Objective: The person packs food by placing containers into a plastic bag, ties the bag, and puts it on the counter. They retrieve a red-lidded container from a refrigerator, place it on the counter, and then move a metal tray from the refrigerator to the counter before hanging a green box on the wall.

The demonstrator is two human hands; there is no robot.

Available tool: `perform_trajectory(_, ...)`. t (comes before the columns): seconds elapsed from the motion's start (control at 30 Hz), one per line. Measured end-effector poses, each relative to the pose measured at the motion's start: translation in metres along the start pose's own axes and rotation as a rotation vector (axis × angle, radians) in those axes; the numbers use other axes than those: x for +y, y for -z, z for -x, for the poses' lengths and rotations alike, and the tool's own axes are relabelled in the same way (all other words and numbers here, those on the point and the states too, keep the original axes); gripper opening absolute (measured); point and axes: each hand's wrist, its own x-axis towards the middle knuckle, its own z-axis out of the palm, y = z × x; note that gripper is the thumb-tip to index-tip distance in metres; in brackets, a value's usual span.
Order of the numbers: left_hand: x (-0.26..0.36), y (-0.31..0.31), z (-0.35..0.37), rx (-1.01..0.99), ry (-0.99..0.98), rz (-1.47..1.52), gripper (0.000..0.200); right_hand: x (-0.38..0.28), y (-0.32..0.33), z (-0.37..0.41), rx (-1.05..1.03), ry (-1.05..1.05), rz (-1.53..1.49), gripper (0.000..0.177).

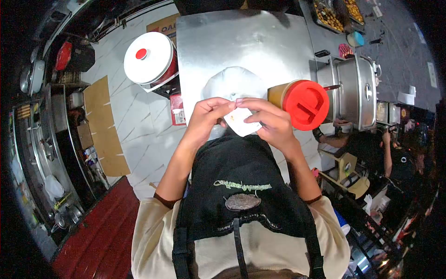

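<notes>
Both hands meet at chest height, close to the near edge of the steel table (246, 37). Between them hangs a small white sheet (242, 123) with a few orange-brown specks on it. My left hand (204, 116) pinches its upper left edge with thumb and finger. My right hand (274, 120) has the sheet between thumb and fingers along the upper right side. Just beyond the fingertips a pale, round, see-through film (232, 81) lies on the steel. Right beside my right hand stands a tan jar with a red lid (305, 106).
A red drum with a white lid (146, 56) stands left of the table. Deep steel pans (355, 93) sit to the right, and trays of yellow-brown food (329, 17) farther back. At the far right another person (388, 151) is at work. Steel shelving (44, 149) lines the left.
</notes>
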Motion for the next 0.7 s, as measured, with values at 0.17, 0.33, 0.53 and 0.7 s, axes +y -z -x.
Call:
perform_trajectory(0.17,0.013,-0.001,0.004,0.000,-0.048,-0.186,0.020,-0.001,0.000,-0.002,0.138,-0.223,-0.273,0.034)
perform_trajectory(0.33,0.008,-0.014,0.000,0.136,-0.108,-0.193,0.024,0.019,-0.006,0.000,0.313,-0.662,-1.071,0.048)
perform_trajectory(0.53,-0.002,-0.006,-0.012,0.099,-0.148,-0.161,0.026,0.031,0.012,-0.041,-0.123,-0.726,-0.160,0.026)
perform_trajectory(0.7,0.003,0.001,-0.050,0.049,-0.247,-0.241,0.025,0.065,0.060,-0.113,-0.609,-0.392,0.159,0.037)
